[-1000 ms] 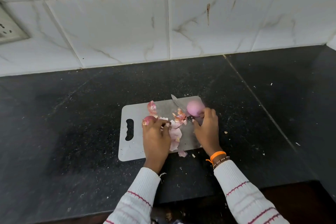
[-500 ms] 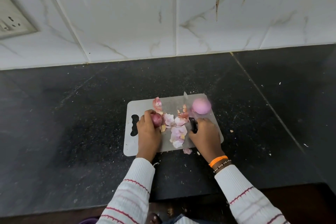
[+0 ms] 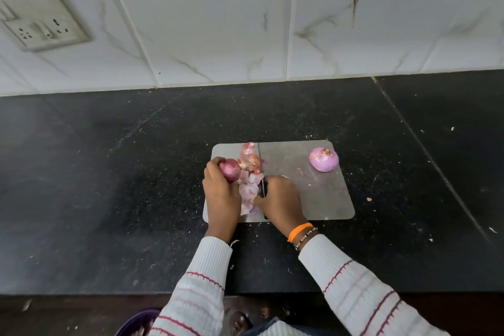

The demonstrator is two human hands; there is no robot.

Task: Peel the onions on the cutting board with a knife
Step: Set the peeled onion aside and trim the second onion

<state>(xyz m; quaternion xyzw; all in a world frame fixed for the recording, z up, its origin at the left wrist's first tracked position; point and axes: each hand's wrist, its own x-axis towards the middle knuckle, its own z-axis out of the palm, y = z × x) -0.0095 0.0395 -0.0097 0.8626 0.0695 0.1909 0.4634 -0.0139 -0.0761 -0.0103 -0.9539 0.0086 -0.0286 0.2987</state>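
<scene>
No readable writing is seen. On the cutting board [image 3: 321, 199], an unpeeled onion [image 3: 230, 170] is gripped by the left hand [image 3: 222, 194]; the knife [image 3: 262, 172] is clasped by the right hand [image 3: 281, 200], peels [image 3: 249, 174] piled between. A peeled onion [image 3: 324, 159] is sat far right.

Single head-worn view, looking forward and steeply down.

The wide-angle camera sits above the person's sleeves and faces the black worktop [image 3: 136, 185], with the tiled wall [image 3: 218, 35] across the top of the frame. The cutting board [image 3: 321, 199] lies near the middle, fairly close below. Straight edges bow toward the borders. No second view is given, so nothing is shared.
</scene>
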